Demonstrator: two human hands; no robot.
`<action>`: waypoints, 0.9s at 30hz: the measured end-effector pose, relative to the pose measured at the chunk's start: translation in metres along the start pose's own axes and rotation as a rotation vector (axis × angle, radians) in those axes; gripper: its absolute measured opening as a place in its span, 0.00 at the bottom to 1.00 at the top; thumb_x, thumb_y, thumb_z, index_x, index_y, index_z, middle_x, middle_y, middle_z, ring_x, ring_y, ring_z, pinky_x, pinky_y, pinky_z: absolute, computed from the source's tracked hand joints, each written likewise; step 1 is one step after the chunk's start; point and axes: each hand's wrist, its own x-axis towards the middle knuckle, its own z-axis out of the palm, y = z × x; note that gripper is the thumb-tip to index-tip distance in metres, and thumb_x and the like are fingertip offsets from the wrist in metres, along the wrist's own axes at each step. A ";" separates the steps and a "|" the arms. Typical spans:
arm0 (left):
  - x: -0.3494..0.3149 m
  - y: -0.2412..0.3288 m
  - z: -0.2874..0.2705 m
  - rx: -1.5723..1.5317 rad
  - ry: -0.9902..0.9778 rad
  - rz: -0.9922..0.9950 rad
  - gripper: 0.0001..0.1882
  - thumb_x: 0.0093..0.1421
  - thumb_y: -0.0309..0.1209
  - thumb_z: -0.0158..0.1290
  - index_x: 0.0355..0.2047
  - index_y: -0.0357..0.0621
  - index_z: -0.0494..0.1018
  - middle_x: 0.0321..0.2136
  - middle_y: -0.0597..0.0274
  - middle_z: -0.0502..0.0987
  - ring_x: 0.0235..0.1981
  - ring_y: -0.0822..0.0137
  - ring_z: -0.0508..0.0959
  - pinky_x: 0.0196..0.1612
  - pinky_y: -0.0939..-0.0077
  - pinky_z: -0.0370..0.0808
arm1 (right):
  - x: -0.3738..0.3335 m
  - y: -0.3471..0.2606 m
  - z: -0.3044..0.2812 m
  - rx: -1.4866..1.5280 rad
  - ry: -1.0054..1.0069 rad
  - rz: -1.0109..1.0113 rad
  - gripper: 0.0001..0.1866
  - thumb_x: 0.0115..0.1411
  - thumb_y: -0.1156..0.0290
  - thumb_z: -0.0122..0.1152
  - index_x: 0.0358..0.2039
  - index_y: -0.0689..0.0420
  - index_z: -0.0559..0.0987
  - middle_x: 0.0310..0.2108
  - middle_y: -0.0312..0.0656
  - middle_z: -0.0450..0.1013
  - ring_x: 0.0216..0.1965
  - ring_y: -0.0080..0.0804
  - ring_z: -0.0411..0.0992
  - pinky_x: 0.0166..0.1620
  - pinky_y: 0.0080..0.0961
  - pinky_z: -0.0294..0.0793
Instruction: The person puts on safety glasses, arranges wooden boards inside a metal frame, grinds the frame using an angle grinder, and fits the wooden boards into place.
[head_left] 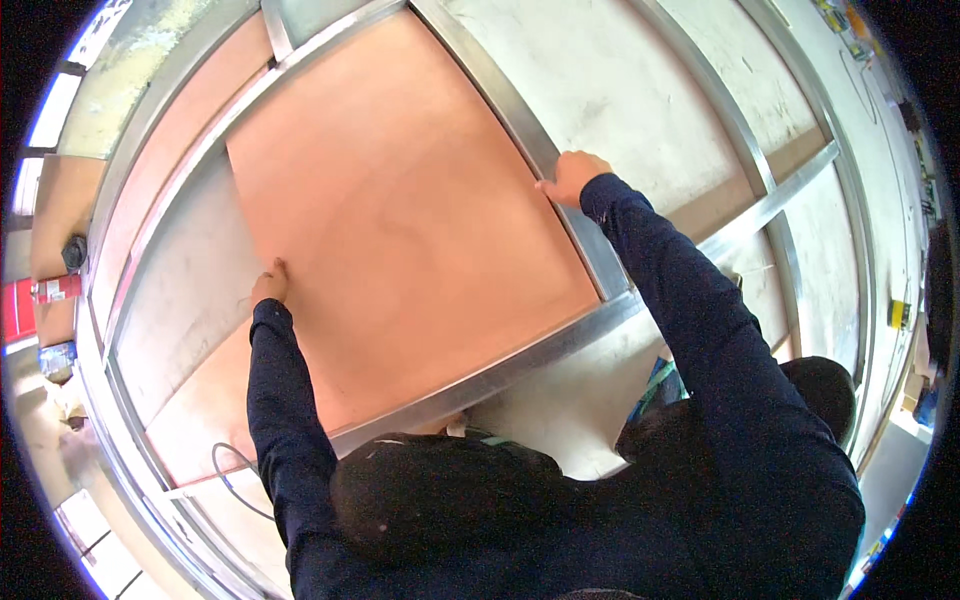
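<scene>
Board (400,220), salmon-coloured, lies alongside metal bars (500,95); uneven pressure might wedge it askew. The left hand (270,285) is at its left edge, the curled right hand (578,178) at the right-hand bar; I cannot tell whether either grips.

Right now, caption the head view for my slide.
Left hand and right hand at opposite edges of a salmon-coloured panel amid metal bars.

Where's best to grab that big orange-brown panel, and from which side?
Probably grip the orange-brown panel by its left edge, from the left, near the left hand: this flat sheet borders a pale-grey surface there, while its right edge runs along a metal bar, seemingly leaving less room.
</scene>
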 end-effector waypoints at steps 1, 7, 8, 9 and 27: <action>0.003 0.006 0.000 -0.017 -0.037 -0.036 0.40 0.56 0.61 0.28 0.43 0.34 0.71 0.46 0.41 0.69 0.52 0.49 0.66 0.55 0.61 0.60 | 0.001 0.002 -0.001 0.029 -0.027 0.017 0.29 0.47 0.45 0.56 0.31 0.63 0.79 0.33 0.52 0.74 0.38 0.45 0.73 0.42 0.36 0.72; -0.013 0.023 -0.001 -0.048 -0.015 -0.070 0.38 0.57 0.58 0.27 0.43 0.35 0.71 0.45 0.43 0.71 0.50 0.49 0.68 0.53 0.60 0.62 | 0.006 0.006 -0.003 0.004 -0.059 -0.028 0.29 0.48 0.47 0.56 0.30 0.67 0.78 0.33 0.55 0.74 0.37 0.47 0.73 0.41 0.36 0.73; -0.017 0.028 0.001 -0.047 -0.025 -0.065 0.38 0.57 0.58 0.27 0.43 0.35 0.71 0.45 0.43 0.71 0.50 0.49 0.68 0.53 0.60 0.62 | 0.006 0.009 0.000 -0.006 -0.086 -0.034 0.29 0.48 0.47 0.56 0.30 0.68 0.77 0.33 0.55 0.74 0.37 0.47 0.73 0.41 0.36 0.73; -0.020 0.034 0.004 -0.071 -0.022 -0.065 0.38 0.57 0.58 0.27 0.43 0.35 0.71 0.44 0.43 0.71 0.49 0.49 0.69 0.53 0.60 0.62 | 0.005 0.012 0.004 -0.010 -0.094 -0.023 0.29 0.48 0.47 0.56 0.30 0.68 0.77 0.33 0.55 0.74 0.37 0.47 0.73 0.41 0.36 0.73; -0.060 -0.023 -0.004 0.219 0.088 0.155 0.44 0.50 0.63 0.43 0.54 0.35 0.58 0.44 0.40 0.71 0.48 0.47 0.70 0.50 0.59 0.65 | 0.015 0.012 0.002 0.056 -0.194 -0.183 0.44 0.49 0.39 0.52 0.42 0.77 0.64 0.34 0.63 0.71 0.36 0.49 0.73 0.39 0.37 0.71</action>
